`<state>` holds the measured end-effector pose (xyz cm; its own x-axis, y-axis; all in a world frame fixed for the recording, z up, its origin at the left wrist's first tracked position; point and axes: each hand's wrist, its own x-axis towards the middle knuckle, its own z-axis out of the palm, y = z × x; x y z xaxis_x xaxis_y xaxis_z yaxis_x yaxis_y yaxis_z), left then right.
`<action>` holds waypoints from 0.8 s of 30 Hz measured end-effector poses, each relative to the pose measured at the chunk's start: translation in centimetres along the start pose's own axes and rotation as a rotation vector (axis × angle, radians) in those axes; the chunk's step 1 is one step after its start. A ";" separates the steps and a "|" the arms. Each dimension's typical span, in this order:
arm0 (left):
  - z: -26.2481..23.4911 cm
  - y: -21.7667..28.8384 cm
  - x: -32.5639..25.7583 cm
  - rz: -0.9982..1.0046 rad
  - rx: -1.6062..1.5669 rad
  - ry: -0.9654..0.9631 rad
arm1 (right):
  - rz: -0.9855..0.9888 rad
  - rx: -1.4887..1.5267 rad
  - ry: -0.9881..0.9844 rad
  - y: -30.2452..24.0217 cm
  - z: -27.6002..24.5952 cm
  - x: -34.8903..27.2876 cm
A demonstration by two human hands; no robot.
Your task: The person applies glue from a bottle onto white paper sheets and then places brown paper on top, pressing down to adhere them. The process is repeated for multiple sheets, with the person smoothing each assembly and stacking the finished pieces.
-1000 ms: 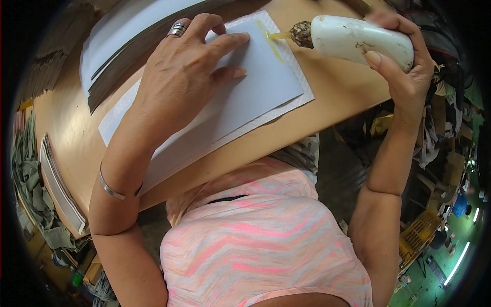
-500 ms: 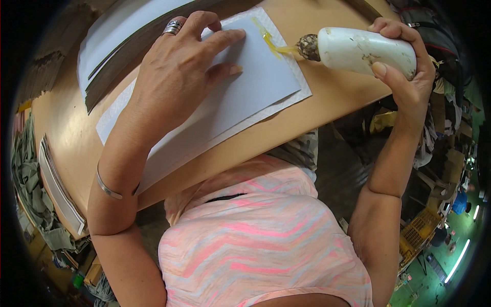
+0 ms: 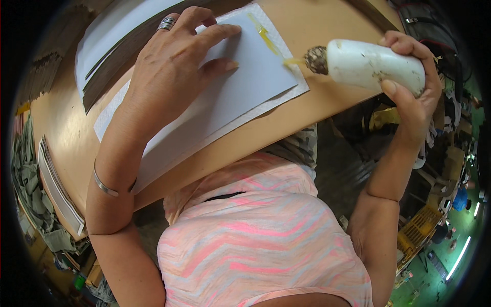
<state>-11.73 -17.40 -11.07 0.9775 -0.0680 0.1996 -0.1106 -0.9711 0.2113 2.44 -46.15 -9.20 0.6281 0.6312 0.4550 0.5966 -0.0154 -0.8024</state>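
Observation:
My right hand (image 3: 417, 74) is wrapped round a white glue bottle (image 3: 371, 64), held nearly level above the table. The bottle's yellowish nozzle points left, its collar crusted with dark dried residue. A streak of yellow glue (image 3: 263, 35) lies along the right end of a pale sheet (image 3: 255, 71). Beneath that sheet a white textured piece (image 3: 302, 86) shows as a border. My left hand (image 3: 176, 66), with rings on one finger, rests on the sheet, fingers spread and bent. The nozzle tip is close to the textured piece's right edge, apart from the glue streak.
A thick stack of sheets with dark edges (image 3: 117, 71) lies on the tan table (image 3: 225, 148) behind my left hand. At the left are a narrow layered strip (image 3: 56, 184) and green cloth (image 3: 28, 169). A dark bag (image 3: 427, 20) is at the far right, a yellow crate (image 3: 419, 230) below.
My right hand has drawn the glue bottle slightly right and toward me, so its nozzle has left the glue streak. My left hand stays on the sheet.

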 end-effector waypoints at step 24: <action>-1.7 -3.1 0.6 -0.023 -0.385 -0.040 | 0.314 0.449 0.317 -0.7 2.5 -3.2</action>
<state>-11.09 -14.03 -9.99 0.9859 -0.0639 0.1545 -0.1407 -0.8161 0.5605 -1.25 -46.21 -11.04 0.8976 0.3884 0.2084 0.1351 0.2075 -0.9689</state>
